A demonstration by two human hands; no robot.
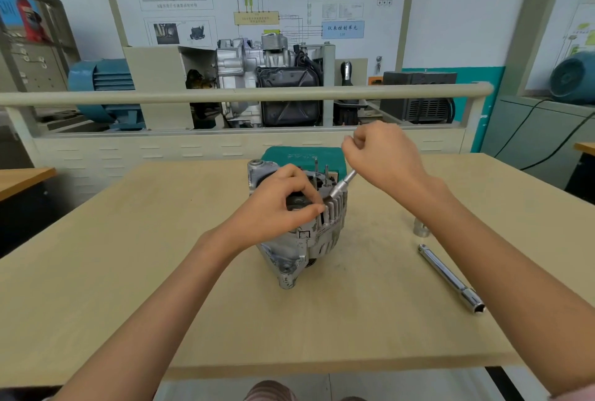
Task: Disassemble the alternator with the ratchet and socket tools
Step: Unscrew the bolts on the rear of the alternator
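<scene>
Alternator (302, 239): dull cast metal, scuffed, ribbed housing. Extension bar (450, 278) and loose socket (421, 228): polished, glossy chrome. Desk (161, 271): pale matt wood laminate, smooth.

Our two bare forearms, no sleeves showing along them, our left hand (277, 204) and our right hand (383, 155) without gloves, rings or a watch, a strip of pinkish striped fabric clothing (269, 391) at the bottom edge, too little visible to identify
</scene>
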